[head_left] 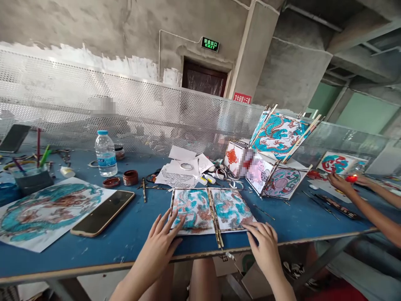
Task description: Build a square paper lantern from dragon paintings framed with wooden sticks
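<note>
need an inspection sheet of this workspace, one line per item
surface: blue table with small white marks
work things: two painted panels side by side, banded sticks between
clutter: phone, water bottle, loose papers, open brown jar
grip: left hand and right hand open, fingers at the panels' lower outer corners
cables: thin wall line running to lit exit sign
surroundings: perforated metal divider behind, another person's hand at right

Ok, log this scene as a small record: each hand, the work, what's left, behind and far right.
Left hand: fingers spread, touching the panels at their left edge
Right hand: fingertips at their lower right corner
Work: two painted panels side by side, sticks between
Left: phone, loose painting
Behind: papers
Far right: another person's hand
</note>
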Motion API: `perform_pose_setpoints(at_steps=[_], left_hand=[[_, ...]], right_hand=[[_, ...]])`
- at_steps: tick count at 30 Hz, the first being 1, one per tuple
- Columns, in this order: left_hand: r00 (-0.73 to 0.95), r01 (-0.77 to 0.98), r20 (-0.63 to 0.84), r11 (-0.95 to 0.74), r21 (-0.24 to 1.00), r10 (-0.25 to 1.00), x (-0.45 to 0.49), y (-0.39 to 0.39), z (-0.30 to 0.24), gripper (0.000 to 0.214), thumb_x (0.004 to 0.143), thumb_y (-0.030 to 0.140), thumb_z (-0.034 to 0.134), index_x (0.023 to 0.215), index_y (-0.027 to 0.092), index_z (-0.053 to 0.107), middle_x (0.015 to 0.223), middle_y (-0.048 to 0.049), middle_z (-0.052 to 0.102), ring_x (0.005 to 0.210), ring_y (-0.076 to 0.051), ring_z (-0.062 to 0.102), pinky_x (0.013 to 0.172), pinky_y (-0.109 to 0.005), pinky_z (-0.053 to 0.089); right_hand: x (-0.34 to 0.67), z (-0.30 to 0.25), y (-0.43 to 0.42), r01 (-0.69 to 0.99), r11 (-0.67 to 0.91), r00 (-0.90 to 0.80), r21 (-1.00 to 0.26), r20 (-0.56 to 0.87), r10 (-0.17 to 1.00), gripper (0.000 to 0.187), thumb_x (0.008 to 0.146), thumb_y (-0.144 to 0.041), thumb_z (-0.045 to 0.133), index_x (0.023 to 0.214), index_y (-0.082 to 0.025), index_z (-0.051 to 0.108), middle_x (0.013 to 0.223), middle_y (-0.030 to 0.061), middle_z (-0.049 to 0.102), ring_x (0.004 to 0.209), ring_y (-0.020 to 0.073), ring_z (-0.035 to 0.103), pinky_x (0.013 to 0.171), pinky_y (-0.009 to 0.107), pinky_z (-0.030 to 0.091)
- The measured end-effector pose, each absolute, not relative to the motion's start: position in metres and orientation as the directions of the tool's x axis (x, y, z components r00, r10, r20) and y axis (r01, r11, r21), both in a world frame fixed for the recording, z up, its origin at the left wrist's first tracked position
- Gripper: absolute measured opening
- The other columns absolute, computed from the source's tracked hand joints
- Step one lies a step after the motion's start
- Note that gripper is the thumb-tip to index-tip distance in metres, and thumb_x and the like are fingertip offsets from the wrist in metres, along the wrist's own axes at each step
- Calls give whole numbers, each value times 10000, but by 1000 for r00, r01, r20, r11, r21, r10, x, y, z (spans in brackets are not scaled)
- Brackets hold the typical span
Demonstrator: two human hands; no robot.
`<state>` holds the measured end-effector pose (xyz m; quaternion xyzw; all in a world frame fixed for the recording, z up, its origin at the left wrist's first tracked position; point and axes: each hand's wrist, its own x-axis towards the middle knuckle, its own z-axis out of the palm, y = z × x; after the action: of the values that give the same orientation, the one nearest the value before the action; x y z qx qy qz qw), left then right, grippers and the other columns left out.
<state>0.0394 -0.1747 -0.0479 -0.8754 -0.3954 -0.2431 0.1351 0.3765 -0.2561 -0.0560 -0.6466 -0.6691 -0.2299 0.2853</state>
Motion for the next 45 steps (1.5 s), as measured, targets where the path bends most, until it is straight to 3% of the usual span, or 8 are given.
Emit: perform_pose_setpoints(at_steps=[10, 14, 23, 28, 31, 35, 40, 45], left_hand=[[578, 716, 500, -695, 68, 645, 28, -173, -44, 365, 837, 364, 513, 1200, 380, 551, 1448, 21, 326, 1330, -321, 258, 1007, -549, 350], [574, 721, 482, -688, 87, 662, 28, -172, -49, 325, 833, 359, 519, 1150, 385, 587, 1442, 32, 336, 1326, -315, 271, 1006, -543, 356], [587, 709, 523, -704, 36, 618, 26, -171, -47, 378, 828, 330, 530, 1202, 383, 546, 1410, 23, 392, 1288, -295, 349, 980, -527, 403], [502, 672, 557, -704, 230, 661, 25, -171, -46, 307, 835, 298, 518, 1121, 361, 610, 1295, 9, 531, 1230, -269, 435, 961, -499, 434], [426, 609, 556, -681, 407, 714, 22, -172, -41, 260, 855, 274, 482, 1042, 331, 654, 1230, -5, 584, 1194, -238, 478, 930, -395, 482], [390, 536, 480, -618, 576, 786, 19, -170, -20, 247, 863, 300, 474, 1032, 308, 653, 1158, -19, 623, 1071, -197, 575, 862, -268, 509], [540, 606, 243, -572, 553, 806, 47, -154, 15, 268, 863, 331, 462, 1055, 271, 640, 1040, -46, 651, 961, -204, 600, 817, -296, 495], [697, 678, 57, -684, 269, 714, 105, -146, 23, 177, 796, 222, 536, 912, 178, 662, 911, -93, 640, 936, -280, 563, 812, -407, 458]], right_hand=[[287, -10, -232, 885, 392, -268, -250, 415, 869, 304, 846, -115, 420, 1060, -261, 579, 1000, 44, 586, 978, 214, 521, 856, 403, 466], [278, -13, -222, 878, 394, -285, -272, 364, 887, 268, 851, -101, 412, 979, -252, 593, 929, 33, 585, 925, 216, 521, 833, 410, 464], [323, 41, -174, 917, 350, -278, -194, 319, 906, 282, 905, -255, 401, 1163, -257, 516, 1107, 45, 583, 1042, 217, 512, 874, 391, 426], [324, 43, -59, 963, 233, -206, -139, 183, 961, 322, 854, -347, 510, 1129, -182, 546, 1132, 96, 586, 1065, 235, 513, 844, 331, 404], [305, 22, -8, 974, 182, -158, -133, 174, 972, 422, 792, -413, 586, 1076, -101, 577, 1122, 175, 577, 1079, 290, 494, 846, 356, 389], [292, 12, 11, 973, 160, -127, -165, 196, 972, 320, 734, -362, 651, 911, -96, 644, 1047, 179, 607, 1039, 304, 511, 824, 342, 384], [318, 35, -18, 936, 160, -81, -314, 251, 965, 364, 804, -450, 535, 1002, -160, 633, 882, 75, 668, 791, 211, 597, 652, 266, 405], [344, 50, -73, 479, 300, 36, -825, 360, 932, 364, 750, -435, 604, 983, -157, 628, 895, 42, 655, 761, 171, 568, 655, 251, 416]])
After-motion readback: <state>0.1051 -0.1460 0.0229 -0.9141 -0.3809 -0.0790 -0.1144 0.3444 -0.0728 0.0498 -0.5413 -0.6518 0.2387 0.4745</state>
